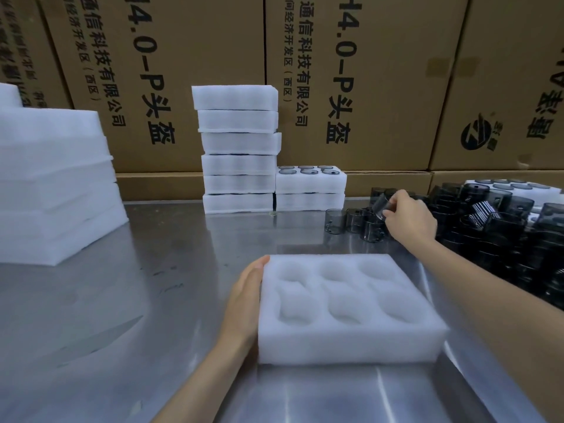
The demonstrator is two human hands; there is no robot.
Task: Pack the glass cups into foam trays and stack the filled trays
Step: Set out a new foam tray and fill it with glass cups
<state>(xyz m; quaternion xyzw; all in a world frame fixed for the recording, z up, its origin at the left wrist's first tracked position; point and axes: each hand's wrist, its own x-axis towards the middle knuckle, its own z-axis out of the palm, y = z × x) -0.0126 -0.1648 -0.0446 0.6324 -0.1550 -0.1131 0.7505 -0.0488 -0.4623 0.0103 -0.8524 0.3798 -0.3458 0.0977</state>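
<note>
White six-pocket foam tray (348,303) empty, on steel surface (122,300). Left hand (244,297) flat against tray's left edge, fingers straight. Right hand (409,216) pinches tilted smoky glass cup (381,204) above the loose cups.

Head-worn wide-angle view looks forward and down, close over the metal table (158,270).

Left hand (244,303) lay flat at 7 o'clock, fingers straight, palm pressed against the side of the white six-pocket foam tray (348,331). Right arm reached to 2 o'clock; right hand (407,216) pinched a tilted smoky-grey glass cup (381,206).
</note>
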